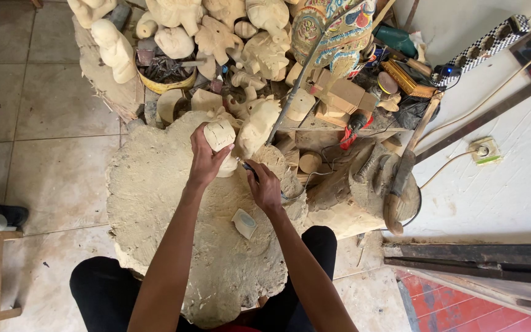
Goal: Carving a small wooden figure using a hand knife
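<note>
- Your left hand [204, 161] clamped the pale wooden carving [221, 136], stiff and light, atop the stump [155, 203].
- Your right hand [264, 187] pinched a thin tool [248, 167] beside it.

Pale tiled floor [50, 104], white wall [505, 184] with a socket [485, 150].

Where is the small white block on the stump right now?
The small white block lies on the stump, right of centre in the head view, just below the right hand.
</note>
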